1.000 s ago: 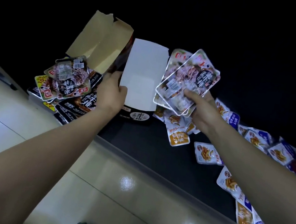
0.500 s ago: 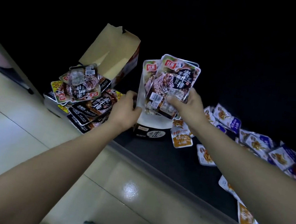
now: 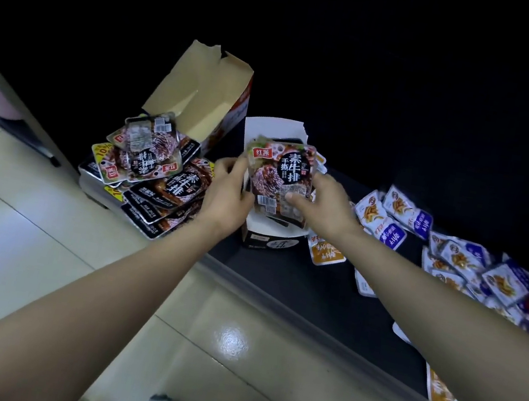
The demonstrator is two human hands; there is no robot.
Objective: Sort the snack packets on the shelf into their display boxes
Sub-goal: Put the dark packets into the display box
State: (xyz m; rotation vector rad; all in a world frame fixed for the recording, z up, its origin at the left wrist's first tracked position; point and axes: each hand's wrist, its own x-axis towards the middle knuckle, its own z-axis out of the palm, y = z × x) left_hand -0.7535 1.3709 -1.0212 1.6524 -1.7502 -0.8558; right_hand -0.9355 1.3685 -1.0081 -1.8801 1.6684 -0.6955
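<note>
A: Where's the stack?
B: My right hand (image 3: 321,202) pinches the steak packets (image 3: 279,171) by their lower corner. Their long axis is upright, directly above the display box (image 3: 270,241) near the front edge of the shelf (image 3: 294,285).
A: And the other?
B: My left hand (image 3: 227,194) is curled round the box's left wall — nearer, steadying. The drop looks straight down. There's a pale tiled floor (image 3: 26,232) below.

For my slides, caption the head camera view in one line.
Right hand holds dark snack packets at the mouth of the white display box, which the left hand grips.
</note>
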